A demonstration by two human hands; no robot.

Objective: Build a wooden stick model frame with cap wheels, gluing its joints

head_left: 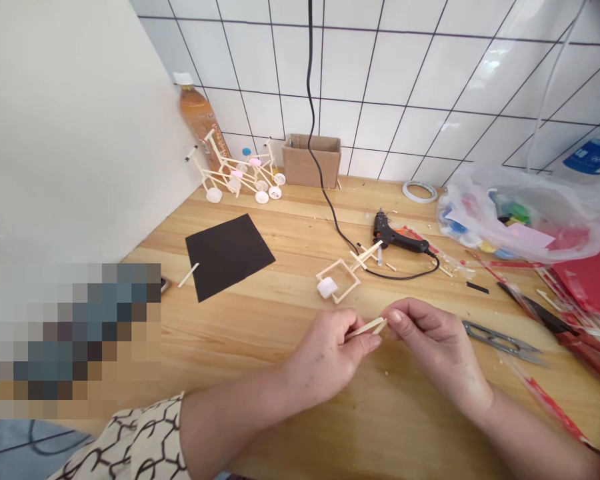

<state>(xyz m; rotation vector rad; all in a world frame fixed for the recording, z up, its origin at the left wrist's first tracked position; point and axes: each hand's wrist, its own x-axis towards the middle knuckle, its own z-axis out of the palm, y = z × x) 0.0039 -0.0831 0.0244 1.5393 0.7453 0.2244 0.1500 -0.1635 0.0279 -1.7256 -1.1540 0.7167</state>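
Observation:
Thin pale wooden sticks [366, 329] are pinched in my left hand [327, 353], which is closed around them. At their right end my right hand [427, 343] has its thumb and forefinger pressed together, touching the tip; whether it also holds a small piece is hidden. Just beyond my hands lies a small frame of glued wooden sticks [349, 293] with a white piece [327, 287] on one side. A black hot glue gun [397, 235] rests on the table behind it. Right of my right hand lie grey thread snips [503, 341].
A black card [230, 257] and a loose stick [188, 275] lie left. Behind stand small stick bicycles [240, 175], a drink bottle [200, 117] and a cardboard box [311, 161]. To the right are a tape roll [420, 192], a plastic bag [520, 220] and red-handled scissors [587, 350].

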